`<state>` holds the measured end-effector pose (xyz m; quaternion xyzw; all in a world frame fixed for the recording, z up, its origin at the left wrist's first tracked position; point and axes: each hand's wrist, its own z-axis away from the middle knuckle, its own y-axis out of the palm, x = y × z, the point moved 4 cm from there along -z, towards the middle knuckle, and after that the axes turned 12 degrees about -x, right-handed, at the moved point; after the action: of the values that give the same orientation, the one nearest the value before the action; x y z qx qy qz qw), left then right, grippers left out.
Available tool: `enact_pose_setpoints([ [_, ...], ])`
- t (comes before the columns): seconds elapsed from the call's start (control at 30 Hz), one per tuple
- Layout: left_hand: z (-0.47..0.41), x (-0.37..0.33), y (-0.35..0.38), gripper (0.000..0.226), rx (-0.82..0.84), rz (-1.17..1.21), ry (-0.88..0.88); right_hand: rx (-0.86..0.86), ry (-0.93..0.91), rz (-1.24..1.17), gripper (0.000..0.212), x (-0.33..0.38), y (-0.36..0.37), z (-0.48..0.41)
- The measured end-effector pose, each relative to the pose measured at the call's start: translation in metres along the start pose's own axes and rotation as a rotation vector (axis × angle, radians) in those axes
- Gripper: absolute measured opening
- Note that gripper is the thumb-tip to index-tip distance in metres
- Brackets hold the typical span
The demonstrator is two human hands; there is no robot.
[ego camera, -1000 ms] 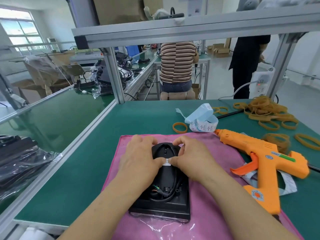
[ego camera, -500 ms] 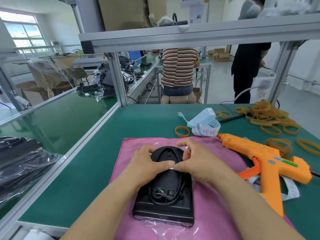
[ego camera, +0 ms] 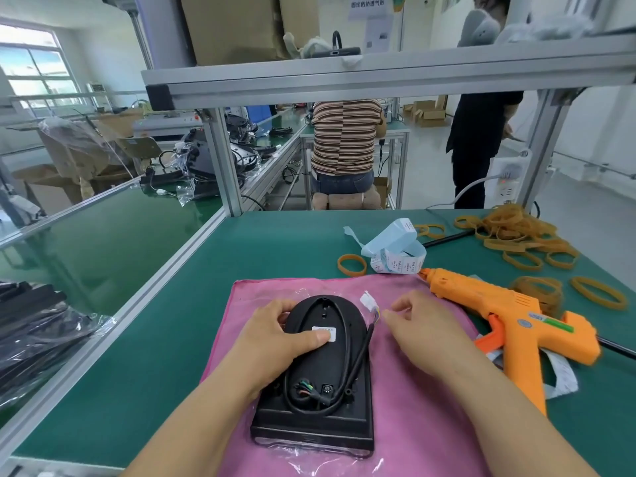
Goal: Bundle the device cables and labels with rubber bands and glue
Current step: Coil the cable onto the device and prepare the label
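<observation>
Black device (ego camera: 311,430) in left grip (ego camera: 275,342), thumb on label (ego camera: 322,329) | right grip (ego camera: 423,325) beside cable (ego camera: 359,359), hold unclear

Pink cloth (ego camera: 261,294) on green bench (ego camera: 172,339)

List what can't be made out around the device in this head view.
Head view:
- Print on the white label: too small, partly under the left hand's thumb.
- The device's underside: against the pink cloth.
- Whether the right hand pinches the cable's wires: curled fingers hide it.
</observation>
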<state>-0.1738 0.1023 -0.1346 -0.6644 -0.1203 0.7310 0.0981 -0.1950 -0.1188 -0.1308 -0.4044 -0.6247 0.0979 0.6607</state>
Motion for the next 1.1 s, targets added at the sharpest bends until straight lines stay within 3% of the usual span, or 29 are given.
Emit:
enact_pose_setpoints([
  [0.1,0.001,0.0,0.0,0.063,-0.013,-0.002,-0.001,0.071,0.051,-0.087,0.026,0.002,0.011,0.006],
  [0.23,0.002,0.001,0.0,0.071,-0.036,0.009,0.017,-0.049,0.001,-0.169,0.002,0.012,0.014,0.005],
  [0.33,0.002,0.0,-0.001,0.07,-0.055,0.007,0.031,-0.091,-0.043,-0.246,0.012,0.023,0.014,0.005],
  [0.53,0.004,-0.004,-0.003,0.039,-0.052,-0.084,0.076,-0.012,-0.055,-0.311,0.012,0.025,0.017,0.004],
  [0.6,-0.004,-0.017,-0.013,0.024,-0.16,-0.27,0.194,-0.004,-0.029,-0.357,0.008,0.022,0.019,0.003],
  [0.7,-0.025,-0.055,-0.018,0.019,-0.289,-0.467,0.387,-0.022,0.049,-0.436,0.013,0.019,0.024,0.0],
  [0.93,-0.1,-0.091,0.061,0.022,0.067,-0.799,0.524,-0.103,0.08,-0.504,0.015,0.015,0.037,-0.003],
  [1.1,-0.132,-0.089,0.104,0.015,0.204,-0.965,0.553,-0.074,0.117,-0.568,0.009,0.006,0.04,-0.005],
])
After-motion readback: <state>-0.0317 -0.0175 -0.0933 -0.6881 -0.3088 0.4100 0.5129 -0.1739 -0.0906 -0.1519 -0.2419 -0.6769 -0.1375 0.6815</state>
